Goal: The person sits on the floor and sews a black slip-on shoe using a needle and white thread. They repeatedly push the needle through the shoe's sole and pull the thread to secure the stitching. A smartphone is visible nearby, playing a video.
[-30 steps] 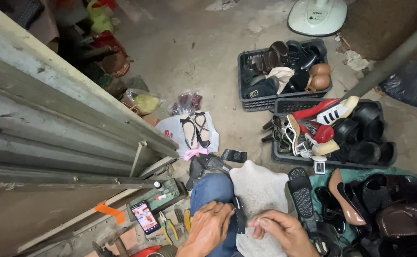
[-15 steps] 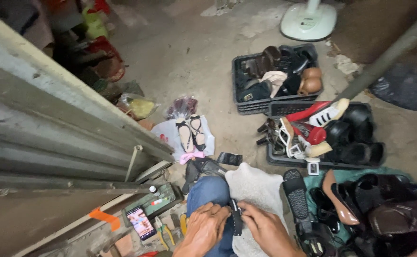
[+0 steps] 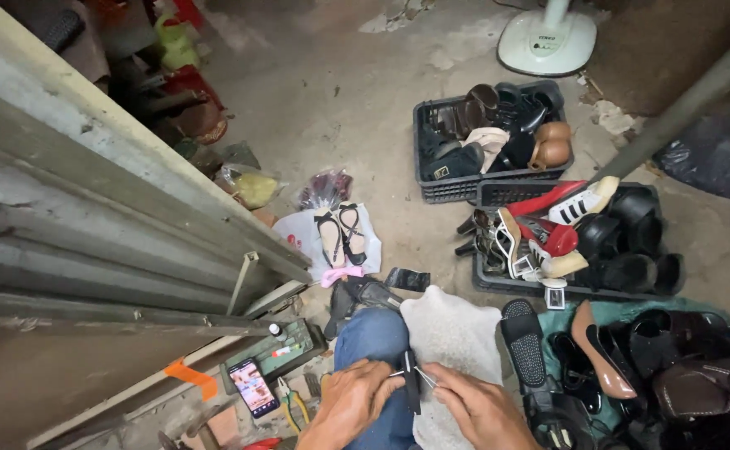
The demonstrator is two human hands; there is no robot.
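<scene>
At the bottom of the head view my left hand (image 3: 350,406) and my right hand (image 3: 480,411) meet over my knee in blue jeans (image 3: 373,337). Between them stands a narrow black strap (image 3: 410,385). My left fingers pinch it from the left, and my right fingers hold a thin shiny metal piece (image 3: 423,377) against it. A white fleecy cloth (image 3: 452,337) lies over my other leg, under my right hand.
Two black crates of shoes (image 3: 457,192) (image 3: 498,279) stand on the concrete floor ahead. More shoes, a tan heel (image 3: 602,358) among them, lie on a green cloth at right. A phone (image 3: 253,387), pliers (image 3: 292,398), a tool tray (image 3: 275,350), sandals on a bag (image 3: 340,235) and a fan base (image 3: 546,42) are around.
The view has swung slightly, so the crates sit more to the left. My hands have closed in on the strap and now hold it tighter together.
</scene>
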